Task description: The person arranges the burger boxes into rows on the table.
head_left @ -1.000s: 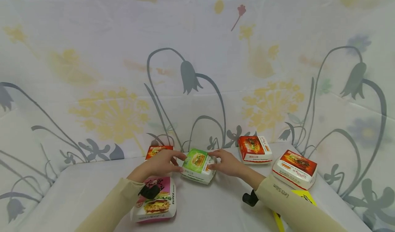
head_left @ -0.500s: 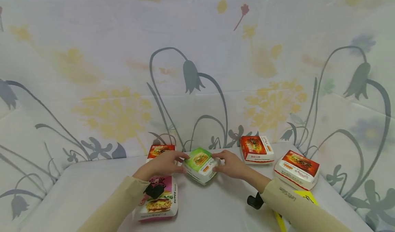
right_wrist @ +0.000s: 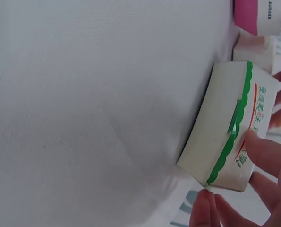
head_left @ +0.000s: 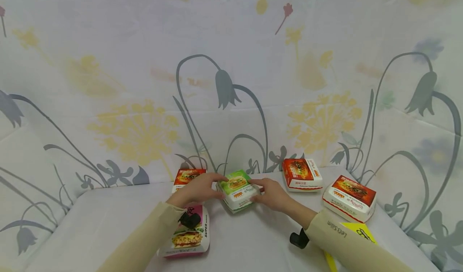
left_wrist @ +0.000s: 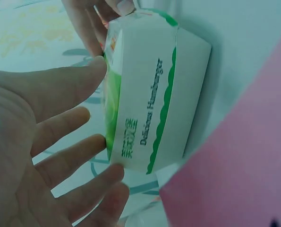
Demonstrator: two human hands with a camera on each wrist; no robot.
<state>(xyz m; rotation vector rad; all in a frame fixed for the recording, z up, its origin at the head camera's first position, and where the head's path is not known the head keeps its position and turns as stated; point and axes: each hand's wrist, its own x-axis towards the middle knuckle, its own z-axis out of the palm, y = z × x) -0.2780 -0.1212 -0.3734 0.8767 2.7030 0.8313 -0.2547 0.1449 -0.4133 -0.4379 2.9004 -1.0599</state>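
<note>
- Nearest me, the pink box (head_left: 186, 240) sits on the table (head_left: 260, 244) between seven and eight o'clock from what I hold; my left wrist partly covers it.
- At four o'clock lies a yellow item (head_left: 359, 230), half hidden by my right sleeve.
- My left hand (head_left: 206, 187) is at nine o'clock, its grip loose: fingers spread wide, thumb and fingertips touching the green-and-white box (head_left: 240, 196).
- My right hand (head_left: 271, 193) is at three o'clock, its grip narrower: thumb against the lettered face, fingers by the corner, pinching it.
- The box itself is between my two hands, apparently resting on the table. Its green panel has just swung clockwise, from about ten o'clock to nearly twelve, and the "Delicious Hamburger" side now faces my left. I judge this a turn in place rather than a lift, nearly squared to me but slightly askew.
- The other boxes stay where they were: a red-and-white box (head_left: 352, 197) at three o'clock, well apart; a farther red box (head_left: 298, 171) at two; a partly covered red box (head_left: 184, 176) at ten.
- Farthest, at twelve, hangs the flowered backdrop (head_left: 224, 91).
</note>
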